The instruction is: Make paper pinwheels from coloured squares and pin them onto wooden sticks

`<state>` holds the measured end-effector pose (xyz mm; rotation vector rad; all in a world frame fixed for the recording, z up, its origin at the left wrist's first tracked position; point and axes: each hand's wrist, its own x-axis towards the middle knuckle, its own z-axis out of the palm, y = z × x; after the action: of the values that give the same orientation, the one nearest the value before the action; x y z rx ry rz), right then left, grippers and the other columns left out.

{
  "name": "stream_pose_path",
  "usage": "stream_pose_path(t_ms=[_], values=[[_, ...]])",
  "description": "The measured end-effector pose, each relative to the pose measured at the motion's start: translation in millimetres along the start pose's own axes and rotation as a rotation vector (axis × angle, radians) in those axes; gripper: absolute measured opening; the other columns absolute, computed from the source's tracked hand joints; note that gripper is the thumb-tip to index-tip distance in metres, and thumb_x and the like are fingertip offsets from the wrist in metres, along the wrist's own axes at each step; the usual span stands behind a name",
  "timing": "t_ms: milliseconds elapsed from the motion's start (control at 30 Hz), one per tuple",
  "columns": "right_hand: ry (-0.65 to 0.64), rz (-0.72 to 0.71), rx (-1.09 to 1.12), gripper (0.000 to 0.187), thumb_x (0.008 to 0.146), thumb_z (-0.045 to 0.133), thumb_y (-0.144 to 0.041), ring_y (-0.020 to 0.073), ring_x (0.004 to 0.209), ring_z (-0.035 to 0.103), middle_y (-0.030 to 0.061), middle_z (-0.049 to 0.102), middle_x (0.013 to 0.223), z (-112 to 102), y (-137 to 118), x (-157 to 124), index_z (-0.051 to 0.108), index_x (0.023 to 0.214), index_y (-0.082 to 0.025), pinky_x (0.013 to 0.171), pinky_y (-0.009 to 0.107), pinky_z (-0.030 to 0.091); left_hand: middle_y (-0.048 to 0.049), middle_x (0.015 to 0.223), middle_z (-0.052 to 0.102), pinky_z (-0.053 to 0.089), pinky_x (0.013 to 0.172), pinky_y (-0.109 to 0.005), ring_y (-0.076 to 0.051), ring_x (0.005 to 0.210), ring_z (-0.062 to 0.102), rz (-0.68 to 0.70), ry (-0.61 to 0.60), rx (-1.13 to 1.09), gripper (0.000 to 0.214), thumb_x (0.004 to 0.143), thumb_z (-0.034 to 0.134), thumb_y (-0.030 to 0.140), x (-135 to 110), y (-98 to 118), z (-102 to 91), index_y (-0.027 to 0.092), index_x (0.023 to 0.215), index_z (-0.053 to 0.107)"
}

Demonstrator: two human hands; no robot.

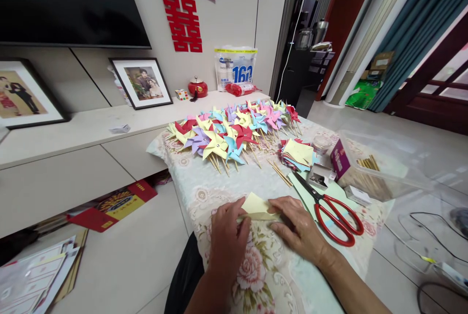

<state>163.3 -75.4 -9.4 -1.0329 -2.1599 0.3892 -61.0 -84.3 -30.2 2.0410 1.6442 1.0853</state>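
Observation:
A pale yellow square of paper point(256, 205) lies folded on the flowered tablecloth point(204, 192) near the front edge. My left hand point(228, 238) presses its left side with fingers flat. My right hand point(298, 226) presses the fold from the right, fingers stretched along the crease. Red-handled scissors point(331, 209) lie just right of my right hand. A heap of several finished paper pinwheels point(234, 131) on wooden sticks fills the far half of the table.
A stack of cut coloured paper squares point(298, 153) and loose sticks point(281, 172) lie mid-table. A clear plastic box point(376, 167) with sticks stands at the right. Behind are a low cabinet point(73, 138) with framed photos and a red teapot point(197, 88).

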Motion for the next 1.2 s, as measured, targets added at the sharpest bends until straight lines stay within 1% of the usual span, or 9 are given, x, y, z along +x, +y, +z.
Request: stream_pose_path(t_ms=[67,100,200,300,400,567,767,1000,1200], values=[[-0.003,0.012,0.021,0.057,0.094,0.064,-0.022,0.0265,0.110,0.059,0.0065,0.069,0.111,1.6,2.7,0.6,0.041,0.146,-0.026,0.097,0.044,0.043,-0.0080,0.099,0.071,0.048,0.094,-0.051,-0.028,0.100,0.063,-0.028,0.012,-0.008,0.040,0.089,0.057,0.019,1.1,0.5,0.6,0.018,0.128,0.063],[-0.001,0.023,0.036,0.058,0.094,0.063,-0.022,0.0256,0.108,0.060,0.0055,0.070,0.109,2.6,3.8,1.4,0.040,0.147,-0.027,0.096,0.043,0.043,-0.0081,0.099,0.071,0.048,0.094,-0.051,-0.028,0.099,0.063,-0.037,0.019,-0.012,0.039,0.088,0.057,0.019,1.3,0.8,1.0,0.018,0.127,0.063],[0.021,0.083,0.074,0.049,0.097,0.059,-0.022,0.0225,0.096,0.063,0.0027,0.070,0.099,6.4,6.2,5.8,0.044,0.144,-0.027,0.091,0.040,0.044,-0.0087,0.098,0.070,0.048,0.093,-0.051,-0.028,0.098,0.063,-0.062,0.045,-0.012,0.037,0.088,0.057,0.020,1.8,2.7,1.8,0.017,0.124,0.065],[0.039,0.188,0.076,0.041,0.096,0.058,-0.025,0.0212,0.085,0.064,0.0018,0.070,0.090,11.2,6.7,11.8,0.052,0.137,-0.022,0.084,0.038,0.046,-0.0090,0.097,0.069,0.049,0.090,-0.050,-0.028,0.097,0.063,-0.061,0.071,-0.010,0.035,0.088,0.058,0.021,3.0,6.0,1.5,0.017,0.121,0.066],[0.039,0.266,0.058,0.040,0.094,0.058,-0.027,0.0208,0.079,0.063,0.0024,0.069,0.087,16.0,5.7,17.1,0.056,0.133,-0.017,0.080,0.038,0.046,-0.0076,0.092,0.069,0.049,0.087,-0.047,-0.028,0.095,0.062,-0.054,0.101,-0.023,0.031,0.088,0.060,0.022,4.6,9.2,0.4,0.016,0.117,0.067],[0.047,0.319,0.021,0.042,0.092,0.058,-0.028,0.0215,0.079,0.061,0.0029,0.070,0.087,20.0,3.3,19.8,0.057,0.133,-0.016,0.079,0.038,0.045,-0.0046,0.083,0.069,0.047,0.084,-0.045,-0.027,0.089,0.061,-0.095,0.116,0.039,0.026,0.088,0.060,0.022,6.8,11.2,2.2,0.019,0.113,0.068],[0.063,0.362,0.015,0.044,0.093,0.058,-0.030,0.0228,0.081,0.061,0.0036,0.070,0.086,19.5,3.2,20.9,0.056,0.135,-0.016,0.079,0.041,0.047,-0.0055,0.082,0.070,0.045,0.079,-0.045,-0.029,0.088,0.061,-0.105,0.121,0.179,0.027,0.086,0.058,0.016,8.8,15.1,7.8,0.019,0.110,0.069],[0.077,0.409,0.008,0.042,0.090,0.059,-0.028,0.0249,0.082,0.060,0.0035,0.069,0.080,21.8,3.9,27.1,0.061,0.130,-0.016,0.074,0.040,0.048,-0.0073,0.087,0.071,0.045,0.078,-0.045,-0.031,0.090,0.060,-0.085,0.087,0.290,0.029,0.087,0.054,0.014,8.7,17.8,7.3,0.018,0.112,0.067],[0.077,0.400,-0.026,0.038,0.088,0.059,-0.026,0.0262,0.085,0.060,0.0038,0.070,0.080,22.1,1.8,27.7,0.064,0.125,-0.017,0.078,0.041,0.047,-0.0120,0.111,0.066,0.045,0.078,-0.045,-0.032,0.098,0.058,-0.054,0.090,0.354,0.036,0.084,0.058,0.009,6.8,18.7,7.8,0.020,0.117,0.068]])
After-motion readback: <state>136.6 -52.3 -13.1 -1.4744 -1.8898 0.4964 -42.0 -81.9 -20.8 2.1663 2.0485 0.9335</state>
